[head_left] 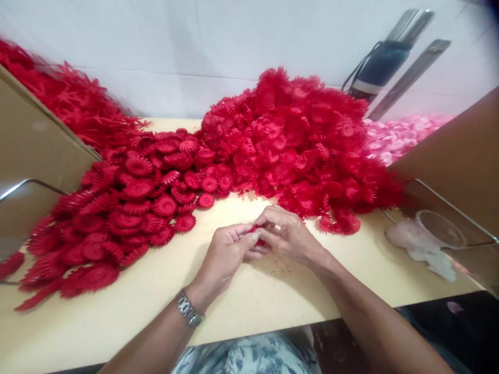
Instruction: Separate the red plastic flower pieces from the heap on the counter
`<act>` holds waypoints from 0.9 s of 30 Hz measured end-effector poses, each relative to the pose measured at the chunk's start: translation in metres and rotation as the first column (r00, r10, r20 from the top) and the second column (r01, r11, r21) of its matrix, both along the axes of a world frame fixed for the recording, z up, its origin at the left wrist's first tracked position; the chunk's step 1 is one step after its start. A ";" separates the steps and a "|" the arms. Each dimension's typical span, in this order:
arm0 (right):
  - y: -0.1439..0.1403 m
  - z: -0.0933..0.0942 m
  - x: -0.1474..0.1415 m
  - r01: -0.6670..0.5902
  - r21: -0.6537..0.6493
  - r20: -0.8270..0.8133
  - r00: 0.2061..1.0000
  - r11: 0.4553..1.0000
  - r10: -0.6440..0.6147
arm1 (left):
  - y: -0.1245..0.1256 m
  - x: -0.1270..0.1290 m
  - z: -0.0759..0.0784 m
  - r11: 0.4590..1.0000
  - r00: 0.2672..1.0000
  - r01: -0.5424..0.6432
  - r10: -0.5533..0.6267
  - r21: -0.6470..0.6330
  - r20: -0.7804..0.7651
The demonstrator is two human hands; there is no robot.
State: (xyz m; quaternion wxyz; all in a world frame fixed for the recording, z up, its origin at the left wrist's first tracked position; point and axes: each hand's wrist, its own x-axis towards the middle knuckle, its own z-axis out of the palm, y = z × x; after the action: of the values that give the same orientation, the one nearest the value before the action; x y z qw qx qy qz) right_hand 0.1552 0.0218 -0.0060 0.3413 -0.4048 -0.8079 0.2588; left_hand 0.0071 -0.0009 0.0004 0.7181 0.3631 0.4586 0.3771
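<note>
Two hands met near the middle of the pale surface (117, 322), toward its front edge, and everything else lay around them. At the far left a cardboard wall (35, 140) stood tilted, with loose red petal sprigs (78, 111) heaped behind it against the white wall. Next came a low spread of flat red discs (128, 213), reaching from the left edge toward the centre and lying several deep. The left hand (226, 254), with a metal watch (188, 309) on its wrist, was pinched shut on a small red flower piece (258, 230); its thumb and forefinger pressed on the piece from the left. The right hand (290, 236) gripped the same piece from the other side, fingers curled over it (most of the piece was hidden, so its shape could not be told). The piece sat just above the surface, just in front of the tall mound of red flower heads (300, 140) at the back centre. Right of that mound lay a pink pile (397, 137) near the back right corner. Dark metal tools (390, 62) leaned on the wall above it. A clear plastic cup (440, 228) sat in a crumpled bag (424, 252) at the right edge.
</note>
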 end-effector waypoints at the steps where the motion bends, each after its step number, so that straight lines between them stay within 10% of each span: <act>1: 0.000 0.000 0.001 -0.006 -0.017 -0.014 1.000 1.000 0.006 | 0.000 0.000 0.000 1.000 1.000 -0.006 0.006 -0.003 -0.021; 8: -0.003 -0.011 -0.007 0.070 0.361 0.234 0.959 0.930 -0.163 | 0.001 0.000 -0.003 0.999 0.994 -0.033 0.035 0.017 -0.105; 17: 0.017 0.001 0.055 0.474 0.702 0.243 0.543 0.532 -0.804 | 0.002 -0.004 0.001 0.999 0.992 -0.030 0.027 -0.024 -0.121; 23: 0.020 -0.007 0.049 0.412 0.549 0.433 0.604 0.727 -0.669 | 0.002 -0.005 0.001 0.999 0.996 -0.030 0.028 -0.029 -0.080; 27: 0.020 -0.007 0.050 0.447 0.553 0.386 0.610 0.703 -0.692 | 0.003 -0.006 0.001 0.998 0.999 -0.037 0.036 -0.043 -0.031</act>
State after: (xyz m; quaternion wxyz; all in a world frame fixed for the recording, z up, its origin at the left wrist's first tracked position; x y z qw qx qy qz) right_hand 0.2051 0.0417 -0.0130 0.2251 -0.6236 -0.7286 -0.1718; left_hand 0.0015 0.0019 0.0013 0.7120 0.3445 0.4839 0.3746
